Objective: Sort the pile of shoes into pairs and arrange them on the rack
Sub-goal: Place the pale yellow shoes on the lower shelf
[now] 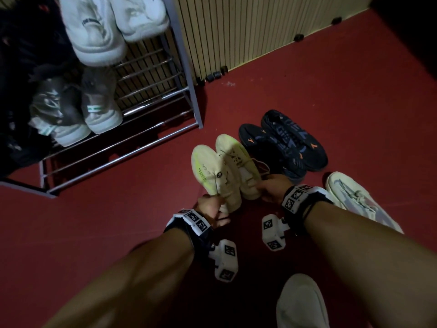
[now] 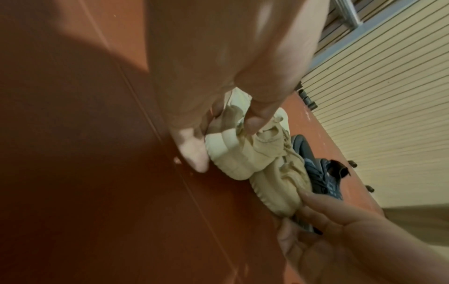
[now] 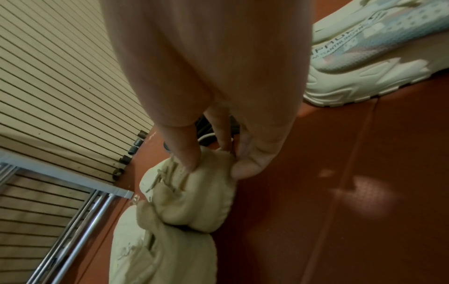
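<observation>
Two cream knit shoes lie side by side, toes pointing away from me. My left hand (image 1: 210, 207) (image 2: 226, 140) pinches the heel of the left cream shoe (image 1: 208, 171) (image 2: 233, 153). My right hand (image 1: 267, 188) (image 3: 213, 163) grips the heel collar of the right cream shoe (image 1: 238, 162) (image 3: 199, 192). Both sit low over the red floor; whether they touch it I cannot tell. The metal shoe rack (image 1: 118, 147) stands at the left. It holds white shoes (image 1: 101, 27) on an upper tier and a grey-white pair (image 1: 71, 110) lower down.
A black pair with orange marks (image 1: 283, 143) sits just behind the cream shoes. A white pastel sneaker (image 1: 354, 197) (image 3: 376, 48) lies to the right, and another white shoe (image 1: 300, 304) lies near me. A ribbed cream wall (image 1: 236, 31) runs behind. Dark items fill the rack's left side.
</observation>
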A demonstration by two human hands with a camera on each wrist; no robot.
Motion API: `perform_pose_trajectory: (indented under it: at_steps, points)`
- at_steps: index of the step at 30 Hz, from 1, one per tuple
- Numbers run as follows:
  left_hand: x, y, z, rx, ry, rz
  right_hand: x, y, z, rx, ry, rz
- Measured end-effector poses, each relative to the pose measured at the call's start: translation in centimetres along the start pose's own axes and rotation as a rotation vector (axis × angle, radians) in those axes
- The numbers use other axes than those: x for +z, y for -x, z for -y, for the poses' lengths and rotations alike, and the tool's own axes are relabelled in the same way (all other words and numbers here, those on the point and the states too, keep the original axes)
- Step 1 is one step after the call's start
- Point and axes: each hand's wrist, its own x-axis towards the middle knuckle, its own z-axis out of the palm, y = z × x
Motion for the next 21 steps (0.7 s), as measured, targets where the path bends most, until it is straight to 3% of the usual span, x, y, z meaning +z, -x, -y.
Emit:
perform_pose_trajectory:
  at_steps: [10,14,16,17,19,21]
  points:
    - [-2.5,2.1,-1.4,0.128,0.083,-0.098,1.6,2.8,2.3,0.033,-0.04,0.086]
    - [-4.5,4.8,-2.2,0.197,0.085,-0.062,2.5,5.7,3.9,-0.015,-0.079,0.083]
    - [-5.7,5.6,-2.5,0.24,0.105,0.111,2.8,7.4,5.0,-0.063,-0.059,0.084]
    - [-6.2,6.7,-3.0,0.244,0.063,0.131,2.9,8.4,5.7,-0.084,-0.046,0.084]
    - [-6.6,10.2,-4.4,0.235,0.041,0.073,3.0,10.6,7.2,-0.13,-0.023,0.073]
    - [-7.5,11.9,-5.3,0.313,-0.034,-0.02,3.0,12.6,8.9,-0.171,0.008,0.069]
